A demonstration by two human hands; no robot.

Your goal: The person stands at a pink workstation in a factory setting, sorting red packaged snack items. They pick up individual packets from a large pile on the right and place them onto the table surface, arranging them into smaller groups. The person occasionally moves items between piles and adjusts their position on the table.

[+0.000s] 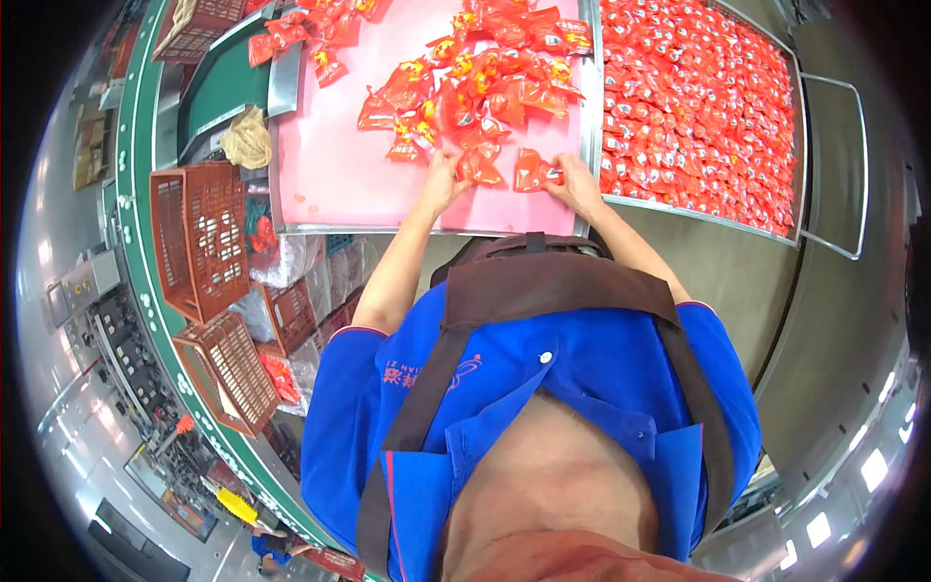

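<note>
My left hand grips the left end of a red plastic packet at the near edge of a loose heap. Another red packet is pinched at its right end by my right hand. The two held packets lie a little apart over the pink work surface. Beyond my hands a heap of red packets with yellow printing is spread out. To the right, a metal-framed tray holds many red packets in close rows.
A green conveyor belt runs along the left, with brown plastic crates beside it. A beige cloth lies at the table's left edge. Another person in blue is far off at the lower left.
</note>
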